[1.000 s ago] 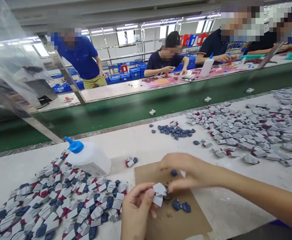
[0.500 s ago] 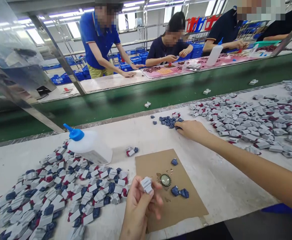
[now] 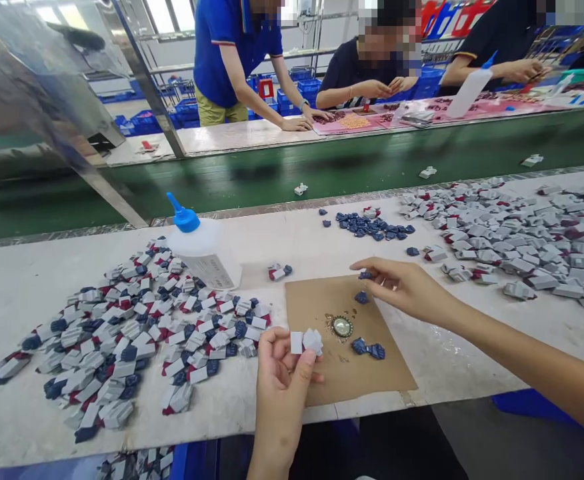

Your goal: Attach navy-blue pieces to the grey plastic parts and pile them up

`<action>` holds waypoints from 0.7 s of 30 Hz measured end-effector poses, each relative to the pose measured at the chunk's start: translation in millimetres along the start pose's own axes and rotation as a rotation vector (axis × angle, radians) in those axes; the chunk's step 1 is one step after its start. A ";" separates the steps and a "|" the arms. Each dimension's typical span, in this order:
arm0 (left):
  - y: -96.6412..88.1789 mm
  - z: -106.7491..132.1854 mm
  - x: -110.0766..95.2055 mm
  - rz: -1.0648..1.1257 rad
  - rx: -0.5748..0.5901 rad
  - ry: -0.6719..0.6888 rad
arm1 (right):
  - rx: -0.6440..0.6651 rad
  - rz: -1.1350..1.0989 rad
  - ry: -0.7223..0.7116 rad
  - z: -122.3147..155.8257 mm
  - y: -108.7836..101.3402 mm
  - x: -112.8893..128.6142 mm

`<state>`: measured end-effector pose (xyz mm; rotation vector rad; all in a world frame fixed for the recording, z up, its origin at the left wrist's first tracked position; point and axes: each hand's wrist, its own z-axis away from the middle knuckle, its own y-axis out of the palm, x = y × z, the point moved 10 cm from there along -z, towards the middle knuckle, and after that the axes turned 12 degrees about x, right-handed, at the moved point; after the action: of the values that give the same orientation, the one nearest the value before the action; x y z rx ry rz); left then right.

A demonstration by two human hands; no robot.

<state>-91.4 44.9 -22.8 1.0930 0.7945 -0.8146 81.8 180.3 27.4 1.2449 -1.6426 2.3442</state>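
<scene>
Between the thumb and fingers of my left hand (image 3: 283,387) is a light grey, block-shaped plastic piece (image 3: 313,341), held over the near left part of a brown cardboard sheet (image 3: 389,379). My right hand (image 3: 407,287) pinches a small dark blue piece (image 3: 365,275) above the sheet's far right corner. Just below that hand a loose blue piece (image 3: 361,297) lies on the cardboard. Two more blue pieces (image 3: 369,348) lie nearer me, beside a small round dish with a scalloped rim (image 3: 342,326) that holds clear liquid.
Left stands a white bottle with blue nozzle (image 3: 207,250) behind a heap of grey, red and blue pieces (image 3: 137,327). Small blue pieces (image 3: 372,227) lie beyond the cardboard; a grey heap (image 3: 532,233) spreads right. Across the green belt (image 3: 242,180), several people work at another table.
My right hand has come back from the blue pile to the cardboard's far corner with a blue piece. My left hand has turned the grey piece slightly. The view has tilted down.
</scene>
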 end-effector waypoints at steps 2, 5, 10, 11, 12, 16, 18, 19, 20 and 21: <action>-0.9 0.9 -3.1 -0.044 -0.011 0.017 | 0.078 -0.102 -0.015 6.5 14.0 11.4; 1.9 3.1 -5.4 -0.049 0.008 0.013 | 0.157 -0.250 -0.012 12.7 28.2 21.8; 13.0 5.9 3.4 0.038 0.109 -0.053 | 0.180 -0.343 0.013 18.6 37.2 26.5; 14.0 6.1 5.3 0.040 0.123 -0.065 | 0.173 -0.327 0.012 19.3 37.4 26.7; 13.7 6.2 6.2 0.044 0.125 -0.069 | 0.164 -0.312 0.010 19.7 37.5 26.6; 12.6 4.9 7.5 0.090 0.142 -0.083 | 0.155 -0.321 0.017 20.4 41.6 23.1; 13.2 4.1 6.9 0.086 0.163 -0.090 | 0.167 -0.357 0.030 20.7 45.2 20.8; 13.0 3.9 6.2 0.077 0.171 -0.087 | 0.173 -0.370 0.034 21.0 46.7 20.3; 12.6 3.8 5.6 0.071 0.175 -0.084 | 0.177 -0.376 0.034 21.4 47.5 20.5; 12.9 4.1 6.4 0.078 0.185 -0.091 | 0.179 -0.374 0.030 21.7 47.6 21.4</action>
<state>-76.6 43.2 -21.7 1.2338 0.6052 -0.8780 59.3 133.0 6.0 1.3945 -1.0921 2.2938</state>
